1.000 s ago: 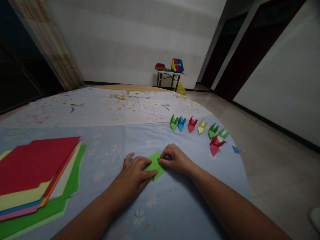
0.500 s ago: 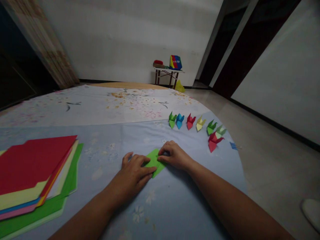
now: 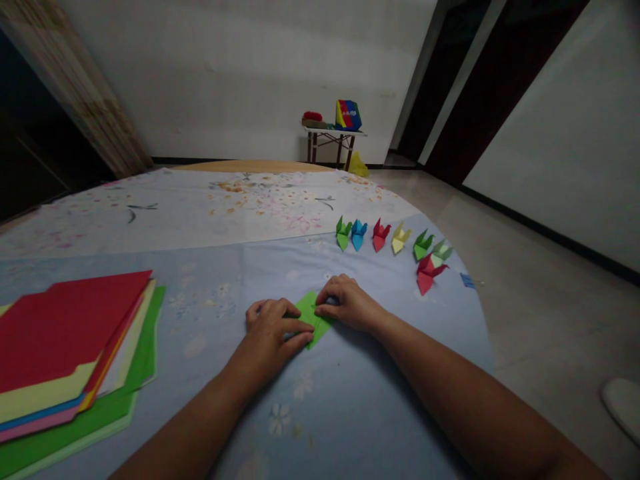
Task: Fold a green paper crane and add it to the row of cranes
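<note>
A small piece of folded green paper [image 3: 323, 328] lies flat on the blue tablecloth, roughly diamond-shaped with a crease across it. My left hand [image 3: 277, 327] rests at its left side, the thumb and fingertips pressing the paper down. At the upper right edge my right hand [image 3: 345, 301] is closed, its thumb and forefinger pinching at the paper. The fingers cover parts of both side corners.
Several folded paper cranes stand at the right, among them a blue crane [image 3: 358, 235], a yellow crane [image 3: 399, 239] and a red crane [image 3: 429, 272]. A stack of coloured paper sheets [image 3: 75, 333] lies at the left. Beyond the round table stands a small table [image 3: 333, 133].
Both hands remain on the green paper with nearly the same grip. The view has shifted slightly, and the hands and paper appear a little higher.
</note>
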Motion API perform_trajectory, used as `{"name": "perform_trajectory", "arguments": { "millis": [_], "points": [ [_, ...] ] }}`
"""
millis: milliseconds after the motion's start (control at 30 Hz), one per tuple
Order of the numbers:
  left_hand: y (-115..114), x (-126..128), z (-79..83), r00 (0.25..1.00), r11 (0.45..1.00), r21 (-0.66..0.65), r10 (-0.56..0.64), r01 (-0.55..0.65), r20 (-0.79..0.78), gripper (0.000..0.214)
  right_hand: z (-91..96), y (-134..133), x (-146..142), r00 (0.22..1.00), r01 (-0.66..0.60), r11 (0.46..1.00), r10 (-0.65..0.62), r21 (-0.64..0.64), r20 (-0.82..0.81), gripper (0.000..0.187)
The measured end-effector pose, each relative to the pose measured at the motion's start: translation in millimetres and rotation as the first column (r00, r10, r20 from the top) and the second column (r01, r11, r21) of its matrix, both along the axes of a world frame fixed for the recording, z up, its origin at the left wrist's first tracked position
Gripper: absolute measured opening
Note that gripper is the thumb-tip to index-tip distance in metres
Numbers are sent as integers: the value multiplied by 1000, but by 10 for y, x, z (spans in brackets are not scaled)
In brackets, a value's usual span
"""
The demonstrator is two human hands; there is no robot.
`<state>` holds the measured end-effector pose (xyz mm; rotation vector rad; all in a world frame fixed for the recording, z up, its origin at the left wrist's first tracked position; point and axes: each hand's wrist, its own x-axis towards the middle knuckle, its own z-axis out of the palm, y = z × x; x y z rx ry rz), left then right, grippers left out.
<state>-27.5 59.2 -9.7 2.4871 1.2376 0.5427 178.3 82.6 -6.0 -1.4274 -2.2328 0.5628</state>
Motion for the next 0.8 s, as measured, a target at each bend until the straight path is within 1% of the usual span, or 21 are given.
{"name": "perform_trajectory", "arguments": {
  "millis": [300,667,800],
  "points": [
    [-2,2,-26,1000,1000,19,-6,6,2,13,-15,3,5,1000,1,1000,-1,4,5,13],
    [11,-2,22,1000,999,-34,-14,14,-23,15,-20,2,15,1000,-5,1000,5,13,-5,13],
    [-4,-7,38,1000,999,-50,-10,10,-2,13,-20,3,13,1000,0,1000,0,12,-3,14]
  ]
}}
